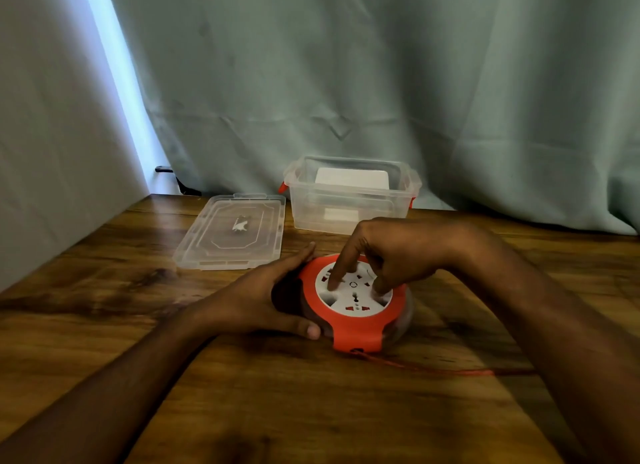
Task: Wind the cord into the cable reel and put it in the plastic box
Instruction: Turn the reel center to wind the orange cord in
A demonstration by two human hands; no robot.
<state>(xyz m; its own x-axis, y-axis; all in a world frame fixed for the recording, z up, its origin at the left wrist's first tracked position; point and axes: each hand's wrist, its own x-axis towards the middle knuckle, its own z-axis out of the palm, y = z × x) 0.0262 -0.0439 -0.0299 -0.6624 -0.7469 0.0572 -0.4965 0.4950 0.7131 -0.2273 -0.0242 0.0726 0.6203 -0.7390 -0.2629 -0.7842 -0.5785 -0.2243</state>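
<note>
Cable reel (pixel 356 311) lies flat on the wooden surface (pixel 104 308), socket face up. Round body: an orange band wraps the rim and widens into a tab on the near edge; a white disc in the middle carries several socket openings with red inserts and a small ring at centre. Lower housing looks smoky and translucent; what is wound inside cannot be made out.

Cord (pixel 450 370), thin and red, leaves the reel at the near tab and trails along the surface to the reel's right, passing under the right forearm. Its far end is hidden.

Left hand (pixel 263 301) cups the reel's left side: fingers straight along the far-left rim, thumb lying along the near-left edge. That grip is a flat brace rather than a clench.

Right hand (pixel 391 252) comes over the reel from behind. Index finger extended, tip pressed on the white disc left of centre; the other fingers are curled, knuckles down on the disc's right part. They enclose nothing.

Plastic box (pixel 349 218), clear with orange latches, stands open just behind the reel; something white shows inside. Its clear lid (pixel 232 235) lies flat on the surface, behind and left of the reel, beside the box. Grey-green curtain (pixel 381 83) hangs behind the box.
</note>
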